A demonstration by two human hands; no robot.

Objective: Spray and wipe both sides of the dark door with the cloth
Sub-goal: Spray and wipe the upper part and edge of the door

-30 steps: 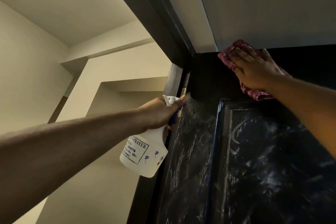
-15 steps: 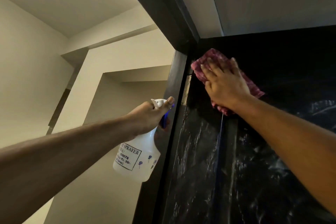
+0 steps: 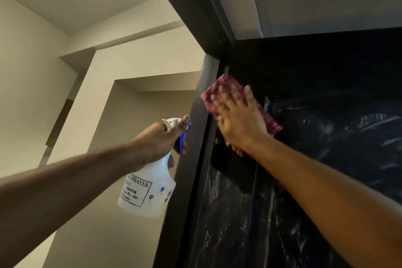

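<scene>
— Where was the door?
— The dark glossy panelled door (image 3: 326,72) filled the right side of the view, with wet smears streaking its lower part. A red checked cloth (image 3: 219,87) lay flat on it near the upper corner, by the frame.
— And the hands?
— The right hand (image 3: 239,119) pressed the cloth to the door with its fingers straight and spread. The left hand (image 3: 156,141) gripped the neck of a white plastic spray bottle (image 3: 150,189) with a blue trigger (image 3: 182,139), just beside the dark door frame (image 3: 195,115). Cream walls (image 3: 32,93) stood beyond.
</scene>
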